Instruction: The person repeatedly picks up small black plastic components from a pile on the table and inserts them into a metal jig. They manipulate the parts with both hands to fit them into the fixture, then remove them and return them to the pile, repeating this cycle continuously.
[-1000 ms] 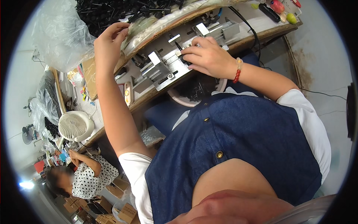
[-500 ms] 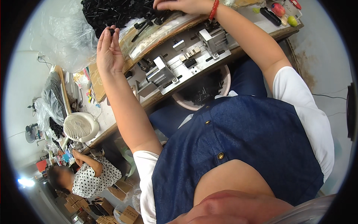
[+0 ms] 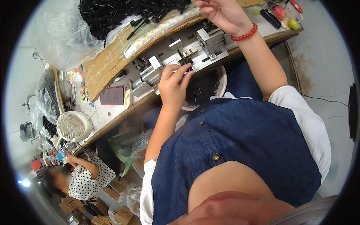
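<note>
My left hand (image 3: 174, 85) is at the metal fixture (image 3: 213, 58) on the bench's front edge. Its thumb and fingers close on a slim black stemmed part (image 3: 181, 55), which stands out past the fingertips beside the small pale blocks (image 3: 190, 51) mid-fixture. The fingers partly cover where the part meets the fixture. Higher up on the right, my right hand (image 3: 224, 17) hovers beyond the fixture, palm showing and fingers loosely bent and apart; nothing shows in it, though its fingertips are close to the top edge of the picture.
A heap of black stemmed parts (image 3: 120, 17) lies on plastic and cardboard (image 3: 101, 71) behind the fixture. Below the bench edge is a pink basket (image 3: 224, 80) with more parts. A phone (image 3: 112, 95) and a white fan (image 3: 74, 126) stand left; a co-worker (image 3: 90, 176) sits beyond.
My left hand has come from beside the heap down and right to the fixture with a black part. My right hand has moved off the heap, rightward and nearer.
</note>
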`<state>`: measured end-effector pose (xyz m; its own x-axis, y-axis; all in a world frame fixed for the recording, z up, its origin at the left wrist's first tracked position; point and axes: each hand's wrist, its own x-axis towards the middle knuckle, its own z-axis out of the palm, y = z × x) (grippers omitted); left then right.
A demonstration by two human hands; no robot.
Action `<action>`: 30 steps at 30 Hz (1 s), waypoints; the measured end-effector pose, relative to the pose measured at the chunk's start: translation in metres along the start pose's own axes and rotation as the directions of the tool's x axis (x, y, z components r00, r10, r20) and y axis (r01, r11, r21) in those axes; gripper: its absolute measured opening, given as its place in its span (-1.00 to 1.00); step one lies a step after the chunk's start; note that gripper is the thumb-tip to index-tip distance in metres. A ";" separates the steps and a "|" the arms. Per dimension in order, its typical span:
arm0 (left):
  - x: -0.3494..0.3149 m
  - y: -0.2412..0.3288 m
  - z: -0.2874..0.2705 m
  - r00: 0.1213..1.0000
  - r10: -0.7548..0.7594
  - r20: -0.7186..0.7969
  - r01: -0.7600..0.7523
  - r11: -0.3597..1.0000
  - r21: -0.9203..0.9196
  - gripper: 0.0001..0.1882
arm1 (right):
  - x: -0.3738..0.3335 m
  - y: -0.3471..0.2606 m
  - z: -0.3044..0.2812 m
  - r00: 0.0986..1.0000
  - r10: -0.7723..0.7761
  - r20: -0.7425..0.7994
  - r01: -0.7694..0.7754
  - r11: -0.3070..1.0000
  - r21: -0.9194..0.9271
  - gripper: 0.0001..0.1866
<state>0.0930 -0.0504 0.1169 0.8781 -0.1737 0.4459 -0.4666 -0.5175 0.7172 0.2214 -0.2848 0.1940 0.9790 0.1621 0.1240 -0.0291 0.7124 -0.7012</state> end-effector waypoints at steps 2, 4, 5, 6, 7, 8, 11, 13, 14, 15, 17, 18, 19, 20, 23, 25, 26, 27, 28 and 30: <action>-0.003 -0.005 0.008 1.000 -0.012 -0.003 0.012 0.997 0.079 -0.74 | -0.015 -0.003 -0.003 0.997 0.033 0.072 -0.031 0.999 -0.035 -0.82; -0.002 -0.009 0.015 0.999 0.024 -0.028 -0.021 0.995 0.098 -0.73 | -0.026 0.000 -0.007 0.986 0.042 0.164 -0.035 0.998 -0.045 -0.82; -0.001 -0.011 0.017 0.998 0.048 -0.032 -0.045 0.993 0.107 -0.72 | -0.035 -0.001 0.003 0.994 0.057 0.090 -0.053 0.998 -0.040 -0.85; -0.002 -0.012 0.018 0.997 0.072 -0.037 -0.068 0.991 0.115 -0.72 | -0.037 -0.001 -0.001 0.979 0.047 0.200 -0.033 0.997 -0.077 -0.81; -0.002 -0.012 0.020 0.998 0.056 -0.028 -0.053 0.993 0.109 -0.70 | -0.042 -0.003 -0.006 0.951 0.039 0.306 -0.005 0.994 -0.111 -0.76; -0.002 -0.010 0.020 0.998 0.051 -0.021 -0.048 0.992 0.119 -0.69 | -0.044 -0.003 -0.008 0.912 0.035 0.410 0.025 0.990 -0.142 -0.71; 0.000 -0.006 0.017 0.999 0.051 -0.006 -0.050 0.986 0.158 -0.64 | -0.068 0.005 -0.006 0.943 0.030 0.333 0.072 0.955 -0.289 -0.71; 0.001 -0.003 0.015 0.997 0.077 -0.001 -0.075 0.978 0.195 -0.60 | -0.082 0.009 -0.011 0.947 0.062 0.314 0.077 0.908 -0.412 -0.72; 0.002 0.000 0.012 0.999 0.037 0.015 -0.039 0.986 0.161 -0.60 | -0.087 0.014 -0.010 0.948 0.033 0.317 0.133 0.863 -0.487 -0.73; 0.003 0.003 0.007 0.999 -0.004 0.033 -0.001 0.992 0.127 -0.59 | -0.094 0.019 -0.007 0.946 0.004 0.323 0.186 0.810 -0.557 -0.75; 0.015 0.011 -0.004 1.000 -0.005 0.019 0.003 0.994 0.110 -0.65 | -0.108 0.029 0.002 0.951 -0.038 0.308 0.247 0.694 -0.676 -0.79; 0.026 0.010 -0.011 0.999 0.031 -0.016 -0.029 0.991 0.131 -0.71 | -0.115 0.030 0.006 0.948 -0.036 0.317 0.288 0.524 -0.802 -0.79; 0.039 0.007 -0.017 0.983 0.119 -0.137 -0.096 0.982 0.165 -0.77 | -0.117 0.032 0.007 0.899 -0.076 0.432 0.434 0.305 -0.848 -0.77; 0.058 0.002 -0.024 0.959 0.190 -0.211 -0.138 0.961 0.239 -0.81 | -0.119 0.038 0.006 0.832 -0.085 0.548 0.554 0.068 -0.830 -0.76; 0.117 -0.005 -0.047 0.959 0.183 -0.216 -0.067 0.887 0.456 -0.73 | -0.122 0.062 0.002 0.807 -0.066 0.586 0.581 -0.083 -0.810 -0.77; 0.144 -0.020 -0.055 0.982 0.119 -0.148 -0.009 0.807 0.590 -0.64 | -0.121 0.076 -0.001 0.789 -0.021 0.614 0.601 -0.182 -0.778 -0.76; 0.155 -0.026 -0.058 0.989 0.082 -0.119 0.016 0.756 0.654 -0.60 | -0.118 0.081 -0.002 0.772 -0.011 0.636 0.616 -0.235 -0.752 -0.76; 0.162 -0.031 -0.060 0.996 0.006 -0.085 0.056 0.706 0.706 -0.50 | -0.115 0.085 -0.002 0.754 0.001 0.657 0.630 -0.287 -0.722 -0.76; 0.166 -0.027 -0.057 0.998 -0.019 -0.066 0.061 0.692 0.719 -0.51 | -0.112 0.087 -0.004 0.747 0.011 0.665 0.627 -0.343 -0.699 -0.76; 0.172 -0.014 -0.054 0.997 -0.070 -0.034 0.072 0.659 0.748 -0.53 | -0.109 0.089 -0.005 0.749 0.017 0.663 0.614 -0.396 -0.683 -0.75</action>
<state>0.2447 -0.0281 0.2122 0.9046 -0.1081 0.4123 -0.1647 -0.9808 0.1043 0.1130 -0.2425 0.1144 0.5984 0.5858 0.5466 0.7504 -0.6488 -0.1262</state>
